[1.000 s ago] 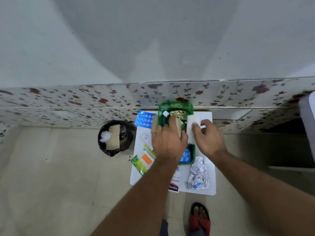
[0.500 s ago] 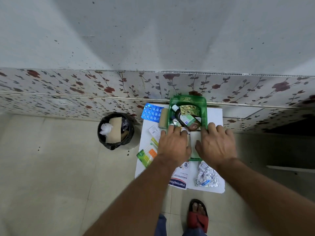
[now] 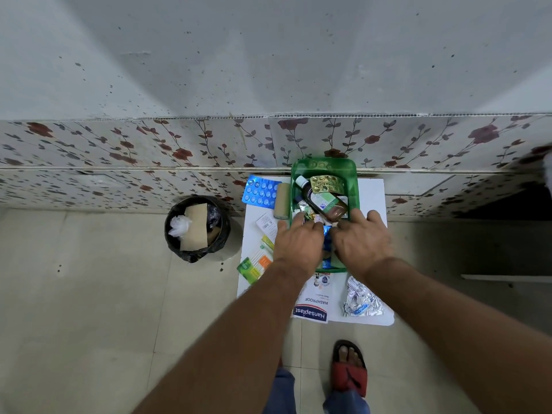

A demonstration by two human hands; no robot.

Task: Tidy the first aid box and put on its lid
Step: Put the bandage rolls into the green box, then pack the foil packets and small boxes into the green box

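The green first aid box (image 3: 324, 166) stands open on a small white table (image 3: 372, 198) against the wall. Its far half holds a brown bottle with a green label (image 3: 325, 202) and a gold blister pack (image 3: 326, 183). My left hand (image 3: 298, 243) and my right hand (image 3: 363, 243) lie palm down over the near half, fingers spread. The left fingertips touch small sachets (image 3: 307, 213). A blue packet (image 3: 327, 234) shows between the hands. What lies under the palms is hidden.
Beside the box lie a blue blister pack (image 3: 261, 191), a beige bandage roll (image 3: 282, 204), a green-orange packet (image 3: 254, 265), a Hansaplast box (image 3: 312, 306) and silver foil strips (image 3: 361, 301). A black bin (image 3: 197, 231) stands left. My sandalled foot (image 3: 349, 369) is below.
Both hands drew back from the box's far end to its near half. The white pad my right hand held went into the box and is now out of sight.
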